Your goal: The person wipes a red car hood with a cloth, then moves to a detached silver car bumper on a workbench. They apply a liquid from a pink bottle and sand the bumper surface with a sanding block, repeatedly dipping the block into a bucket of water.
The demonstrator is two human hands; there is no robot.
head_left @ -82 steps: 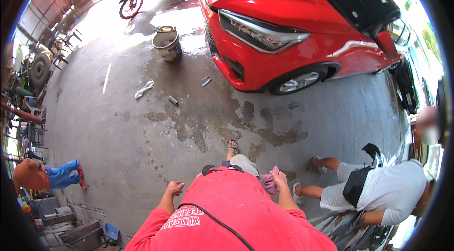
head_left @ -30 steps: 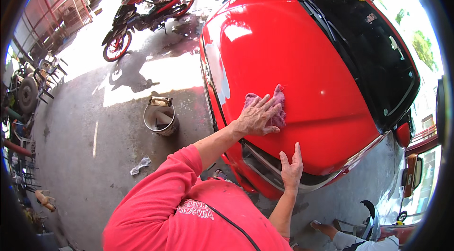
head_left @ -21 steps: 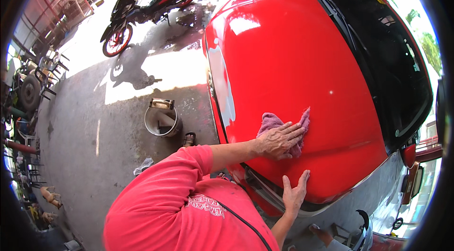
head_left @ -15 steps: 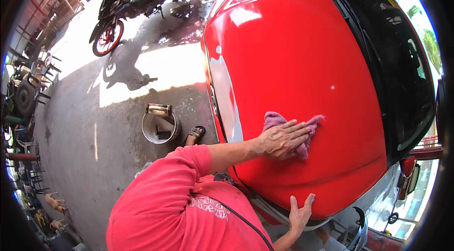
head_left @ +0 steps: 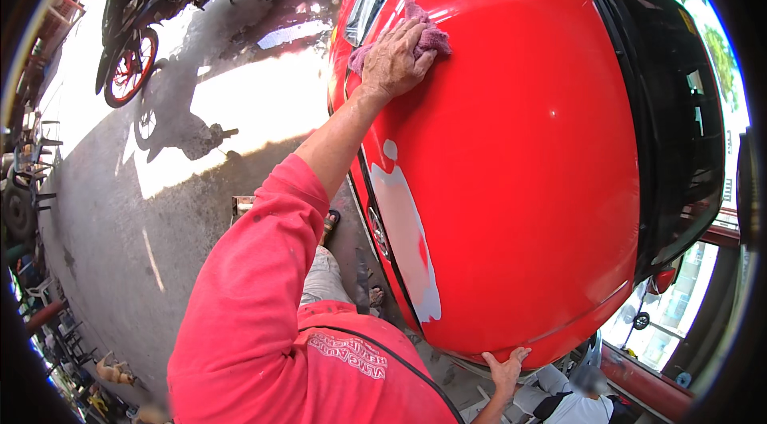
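Observation:
A red car hood (head_left: 511, 144) fills the middle and right of the view. At its far left corner, my left hand (head_left: 393, 61) presses a crumpled pink-purple cloth (head_left: 431, 37) against the paint, and the cloth bulges out on both sides of the fingers. The cloth lies close to the headlight (head_left: 369, 5). Along the hood's front edge runs a pale grey unpainted patch (head_left: 403, 240), with a small grey spot (head_left: 390, 150) beyond it. My right hand (head_left: 506, 371) rests on the hood's near edge, thumb and fingers apart, holding nothing.
A person in a white top (head_left: 579, 408) is low down by the car's near side. A red and black motorcycle (head_left: 132, 33) stands at the far left. Clutter lines the left edge, near a tan dog (head_left: 114, 370). My arm mostly hides a bucket with a box-like item (head_left: 241, 205).
My left hand has carried the cloth from the near middle of the hood to its far left corner. The view has shifted, and the person in white has come into sight.

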